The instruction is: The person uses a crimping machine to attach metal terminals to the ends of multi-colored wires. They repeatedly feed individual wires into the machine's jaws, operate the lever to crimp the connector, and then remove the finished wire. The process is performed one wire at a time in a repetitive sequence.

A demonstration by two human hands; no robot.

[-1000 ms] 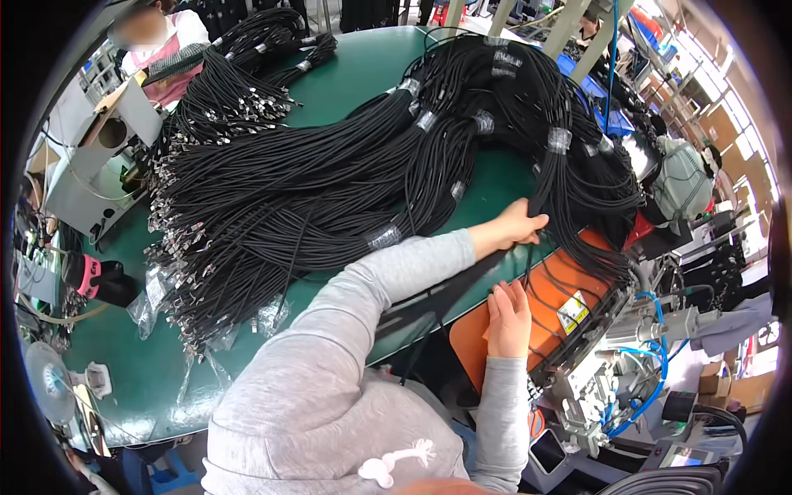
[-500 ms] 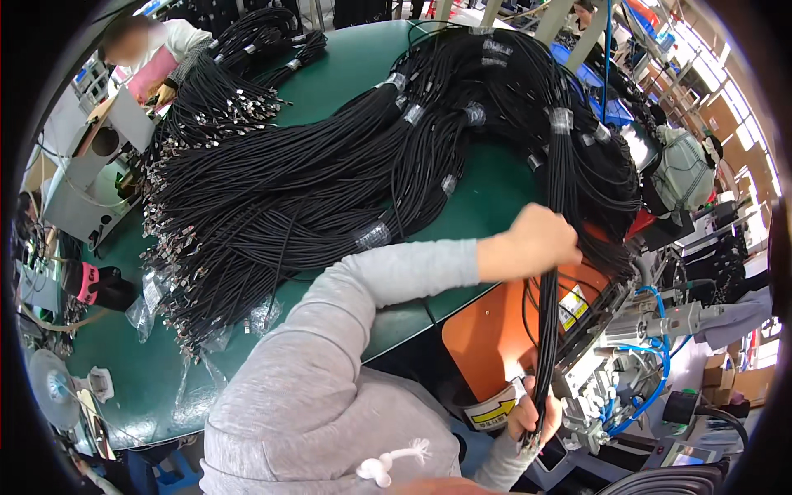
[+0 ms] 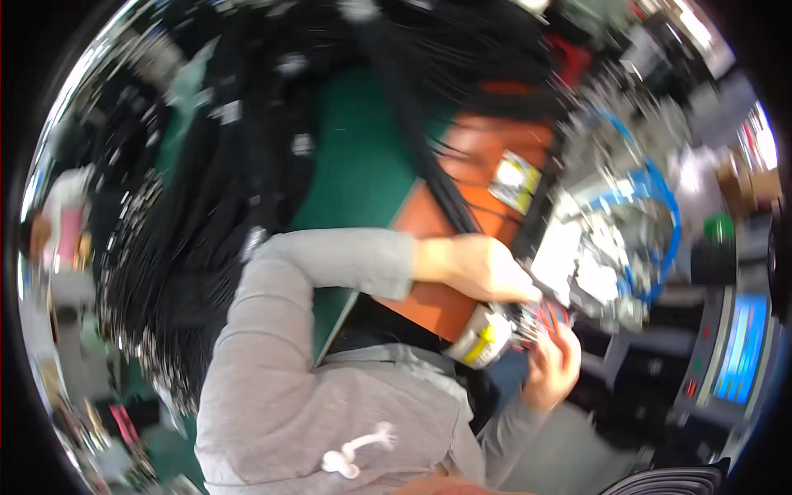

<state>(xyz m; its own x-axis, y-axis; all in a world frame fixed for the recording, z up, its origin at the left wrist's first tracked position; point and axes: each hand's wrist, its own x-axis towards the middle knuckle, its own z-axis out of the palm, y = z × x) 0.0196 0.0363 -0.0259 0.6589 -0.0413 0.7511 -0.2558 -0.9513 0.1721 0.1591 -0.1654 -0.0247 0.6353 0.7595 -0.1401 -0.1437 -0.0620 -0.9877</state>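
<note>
A bundle of black cables (image 3: 441, 186) runs down from the heap at the back, over an orange panel (image 3: 433, 247). My left hand (image 3: 491, 268) is closed round the bundle near its lower end. Loose connector ends (image 3: 521, 322) with metal tips stick out below this fist, blurred by motion. Just right of and below them is my right hand (image 3: 554, 371), its fingers curled up at the ends beside thin red strands (image 3: 551, 315). The fingertips are smeared, so their exact grip is hard to make out.
Taped bundles of black cable (image 3: 198, 247) cover the green table (image 3: 359, 157) at left. To the right stands a metal machine (image 3: 594, 256) with blue air hoses (image 3: 672, 239). A lit screen (image 3: 741, 346) is at far right. A person (image 3: 70, 219) sits at far left.
My view has swung to the right, so the table and cables appear turned. My left hand has slid down the bundle toward its ends, close to my right hand. Red strands now show there.
</note>
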